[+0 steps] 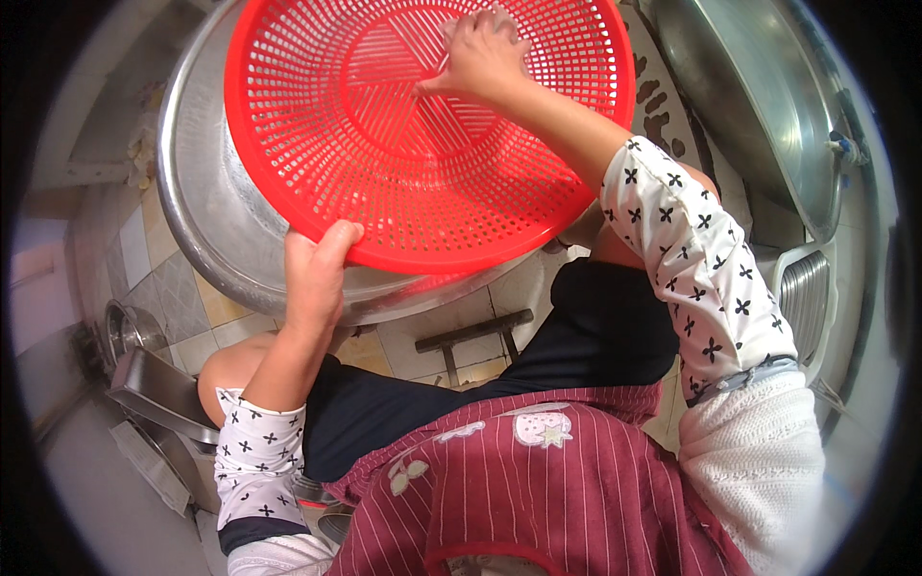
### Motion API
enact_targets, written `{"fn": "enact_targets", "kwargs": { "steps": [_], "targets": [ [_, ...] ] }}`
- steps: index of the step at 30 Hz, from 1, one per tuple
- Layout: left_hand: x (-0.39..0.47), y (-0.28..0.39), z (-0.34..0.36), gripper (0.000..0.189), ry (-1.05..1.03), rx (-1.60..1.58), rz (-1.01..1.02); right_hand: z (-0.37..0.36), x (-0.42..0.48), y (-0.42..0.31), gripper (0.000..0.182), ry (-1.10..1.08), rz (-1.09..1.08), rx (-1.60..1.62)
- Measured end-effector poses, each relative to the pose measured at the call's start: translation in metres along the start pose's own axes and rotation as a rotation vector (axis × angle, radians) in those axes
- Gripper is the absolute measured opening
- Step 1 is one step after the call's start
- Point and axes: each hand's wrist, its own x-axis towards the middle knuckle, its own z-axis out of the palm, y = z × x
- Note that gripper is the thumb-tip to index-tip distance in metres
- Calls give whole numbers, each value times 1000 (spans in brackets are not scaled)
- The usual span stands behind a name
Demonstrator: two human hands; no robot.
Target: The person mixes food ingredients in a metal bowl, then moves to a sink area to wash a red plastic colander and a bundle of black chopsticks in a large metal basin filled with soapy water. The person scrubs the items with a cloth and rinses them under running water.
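Observation:
A large red plastic colander [425, 194] with a slotted base and perforated sides is tilted towards me. Its near left rim is held in my left hand [317, 270], thumb on the inside. My right hand [484, 61] reaches into the colander over the base, fingers bent and thumb stretched out. Something pale shows around its fingertips, but whether it is a cloth or just wet fingers is unclear. Under the colander stands a wide metal basin [216, 237], its right part hidden.
A big stainless steel basin [749, 93] leans at the upper right. Below it is a white rack [807, 309] with metal trays. A small steel pot [133, 331] sits on the tiled floor at left. A low dark metal bar frame [472, 331] lies between my legs.

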Motion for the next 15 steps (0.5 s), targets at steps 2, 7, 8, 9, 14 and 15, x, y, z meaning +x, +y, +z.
{"fn": "enact_targets", "kwargs": {
  "steps": [2, 7, 8, 9, 14, 15],
  "targets": [
    [0, -1, 0, 18, 5, 2, 7, 2, 2, 3, 81, -38, -50, 5],
    [0, -2, -2, 19, -7, 14, 2, 26, -1, 14, 65, 62, -193, 51],
    [1, -2, -3, 20, -8, 18, 6, 36, -3, 15, 60, 103, -186, 77],
    [0, -2, -2, 20, -6, 7, 7, 45, -5, 15, 56, 144, -179, 103],
    [1, -6, -7, 19, 1, -14, -21, 43, -32, -5, 77, -71, -226, -50],
    [3, -7, -10, 23, -18, 13, -16, 32, -41, -10, 79, -110, -234, -63]
  ]
}}
